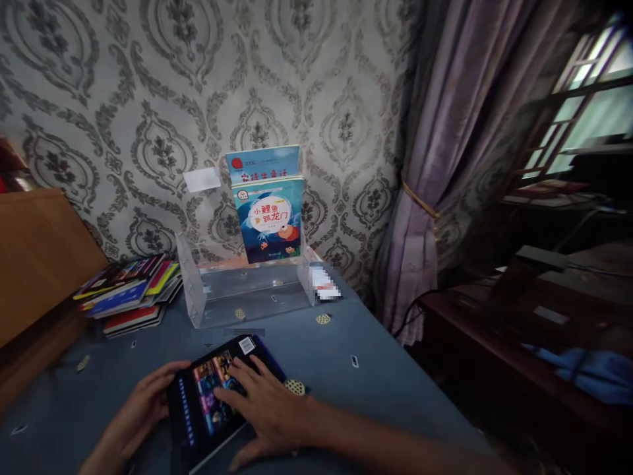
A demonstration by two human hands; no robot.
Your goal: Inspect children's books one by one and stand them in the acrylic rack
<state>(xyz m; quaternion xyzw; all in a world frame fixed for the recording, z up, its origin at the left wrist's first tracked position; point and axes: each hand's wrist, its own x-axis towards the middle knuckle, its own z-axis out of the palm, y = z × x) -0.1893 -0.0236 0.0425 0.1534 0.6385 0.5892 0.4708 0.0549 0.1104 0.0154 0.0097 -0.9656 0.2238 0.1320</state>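
A dark book (185, 402) with colourful pictures and a white barcode label on its cover is low in the view, over the table. My left hand (143, 402) grips its left edge, with some fingertips hidden at the book. My right hand (270, 396) rests on the cover, its fingers spread over the pictures. Beyond the book stands a clear acrylic rack (192, 284). Two blue children's books lean upright at its back right, the front one (271, 224) with a fish picture overlapping the rear one (262, 161).
A messy stack of books (133, 290) lies left of the rack, beside a brown box-like panel (44, 257). The blue-grey tabletop (326, 363) bears small printed marks. A tied purple curtain (420, 178) hangs past its right edge. Patterned wallpaper (163, 145) covers the wall behind.
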